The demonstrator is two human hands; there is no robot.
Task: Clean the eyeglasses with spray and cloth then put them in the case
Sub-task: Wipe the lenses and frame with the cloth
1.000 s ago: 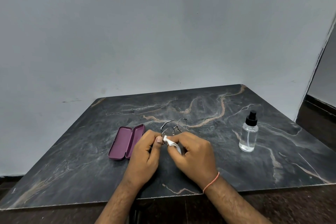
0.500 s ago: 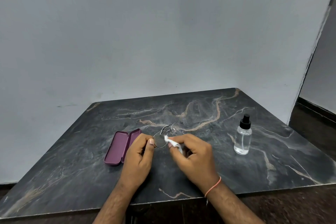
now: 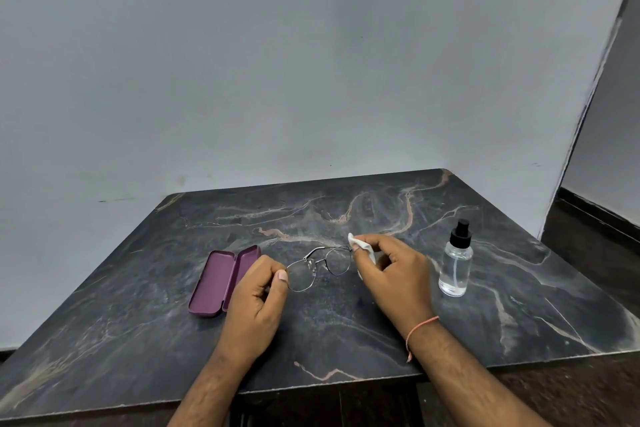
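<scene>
Thin metal-framed eyeglasses [image 3: 320, 267] hang just above the dark marble table [image 3: 346, 322]. My left hand [image 3: 258, 298] pinches the rim of the left lens. My right hand [image 3: 393, 276] holds a small white cloth [image 3: 360, 245] in its fingertips at the outer edge of the right lens. An open purple glasses case [image 3: 223, 279] lies on the table, partly behind my left hand. A clear spray bottle [image 3: 456, 262] with a black top stands upright to the right of my right hand.
A plain grey wall rises behind the table. The table's front edge runs near my forearms, and dark floor shows past its right side.
My right hand has moved right with the cloth, from the left lens out to the right lens's outer edge. My hands have drawn apart, and both lenses now show.
</scene>
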